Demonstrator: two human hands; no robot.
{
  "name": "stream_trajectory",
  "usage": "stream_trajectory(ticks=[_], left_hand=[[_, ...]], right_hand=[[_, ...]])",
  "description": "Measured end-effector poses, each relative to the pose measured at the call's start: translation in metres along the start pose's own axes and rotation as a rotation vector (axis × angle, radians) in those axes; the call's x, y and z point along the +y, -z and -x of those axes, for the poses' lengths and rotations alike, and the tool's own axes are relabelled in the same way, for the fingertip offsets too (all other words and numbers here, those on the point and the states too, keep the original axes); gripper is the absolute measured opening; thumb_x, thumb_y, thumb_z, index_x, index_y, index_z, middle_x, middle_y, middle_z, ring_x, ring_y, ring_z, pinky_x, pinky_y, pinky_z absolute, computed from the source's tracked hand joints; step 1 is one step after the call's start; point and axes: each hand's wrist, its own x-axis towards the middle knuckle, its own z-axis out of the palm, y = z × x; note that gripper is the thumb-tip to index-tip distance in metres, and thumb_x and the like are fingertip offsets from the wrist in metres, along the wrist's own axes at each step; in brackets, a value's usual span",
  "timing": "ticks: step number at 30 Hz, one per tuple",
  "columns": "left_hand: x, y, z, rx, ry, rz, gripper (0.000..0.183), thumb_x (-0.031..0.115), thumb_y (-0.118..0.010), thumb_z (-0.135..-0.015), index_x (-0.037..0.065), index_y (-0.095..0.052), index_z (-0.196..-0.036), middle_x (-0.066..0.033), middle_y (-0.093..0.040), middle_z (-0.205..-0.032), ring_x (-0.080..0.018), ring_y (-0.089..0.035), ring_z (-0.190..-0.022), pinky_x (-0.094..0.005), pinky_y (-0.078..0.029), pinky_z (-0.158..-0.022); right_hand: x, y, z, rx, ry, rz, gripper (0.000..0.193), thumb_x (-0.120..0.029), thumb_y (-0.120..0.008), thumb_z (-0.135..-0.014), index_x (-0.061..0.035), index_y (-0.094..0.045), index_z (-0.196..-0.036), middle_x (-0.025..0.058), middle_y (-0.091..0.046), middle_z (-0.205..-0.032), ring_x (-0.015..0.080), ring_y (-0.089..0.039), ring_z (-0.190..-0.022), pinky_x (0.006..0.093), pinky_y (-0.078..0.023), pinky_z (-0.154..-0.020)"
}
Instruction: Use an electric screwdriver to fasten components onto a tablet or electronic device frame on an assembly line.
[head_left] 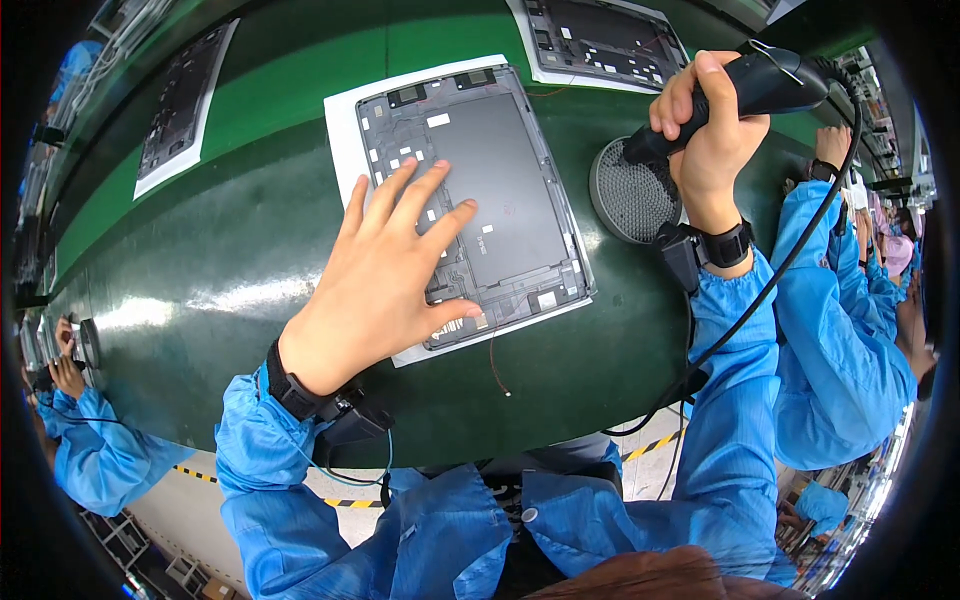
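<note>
My left hand (385, 275) lies with fingers spread over the left part of a dark grey tablet back housing (500, 190), which rests on a white sheet (342, 130). A thin wire (493, 362) with a small plug hangs over its near edge. My right hand (715, 140) is wrapped round a black corded electric screwdriver (765, 85). The screwdriver's nose points down and left, over a round grey dish (632, 195) with a finely dimpled surface. Whether its tip touches the dish I cannot tell.
More tablet housings on white sheets lie at the far left (180, 110) and far right (605, 45) of the green bench (250, 230). The screwdriver's black cable (760, 295) loops down past my right forearm. Co-workers in blue sleeves (835, 330) work on both sides.
</note>
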Motion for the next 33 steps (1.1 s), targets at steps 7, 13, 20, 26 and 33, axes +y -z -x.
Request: stream_trajectory(ticks=[7, 13, 20, 26, 33], left_hand=[[-0.003, 0.001, 0.003, -0.036, 0.032, 0.057, 0.086, 0.043, -0.089, -0.062, 0.012, -0.057, -0.136, -0.0155, -0.039, -0.154, -0.0416, -0.030, -0.145, -0.0588, -0.030, -0.116], [-0.007, -0.001, 0.002, -0.053, 0.019, 0.093, 0.084, 0.042, -0.088, -0.064, 0.011, -0.056, -0.136, -0.0152, -0.039, -0.153, -0.0412, -0.032, -0.143, -0.0619, -0.035, -0.112], [-0.009, -0.006, 0.005, 0.037, 0.007, 0.079, 0.081, 0.040, -0.090, -0.058, 0.010, -0.061, -0.127, -0.0138, -0.045, -0.148, -0.0400, -0.038, -0.138, -0.0493, -0.040, -0.111], [-0.011, -0.009, 0.005, 0.071, 0.015, 0.061, 0.077, 0.035, -0.091, -0.058, 0.009, -0.062, -0.125, -0.0137, -0.048, -0.144, -0.0381, -0.042, -0.134, -0.0456, -0.046, -0.106], [-0.015, -0.015, 0.006, 0.111, -0.007, 0.095, 0.075, 0.032, -0.091, -0.059, 0.007, -0.060, -0.123, -0.0146, -0.049, -0.141, -0.0378, -0.044, -0.131, -0.0453, -0.044, -0.107]], right_hand=[[0.002, 0.002, 0.000, 0.010, -0.002, 0.002, 0.008, -0.007, -0.064, -0.093, -0.0006, -0.059, -0.091, 0.0075, -0.052, -0.055, 0.0157, -0.048, -0.041, 0.0320, -0.043, -0.042], [-0.005, -0.003, 0.005, 0.000, 0.014, 0.032, 0.010, -0.008, -0.064, -0.093, 0.0001, -0.059, -0.091, 0.0081, -0.052, -0.056, 0.0156, -0.048, -0.042, 0.0319, -0.043, -0.043], [-0.045, -0.012, 0.026, -0.228, -0.044, -0.139, 0.018, -0.021, -0.049, -0.100, -0.0041, -0.048, -0.093, 0.0065, -0.045, -0.057, 0.0155, -0.043, -0.043, 0.0318, -0.042, -0.046], [-0.072, -0.035, 0.083, -0.464, -0.262, -0.194, 0.029, -0.023, -0.066, -0.095, -0.0055, -0.044, -0.098, 0.0089, -0.052, -0.064, 0.0168, -0.049, -0.050, 0.0336, -0.046, -0.052], [-0.068, -0.039, 0.091, -0.503, -0.331, -0.161, 0.030, -0.024, -0.068, -0.094, -0.0056, -0.044, -0.097, 0.0091, -0.052, -0.065, 0.0173, -0.049, -0.051, 0.0351, -0.046, -0.052]])
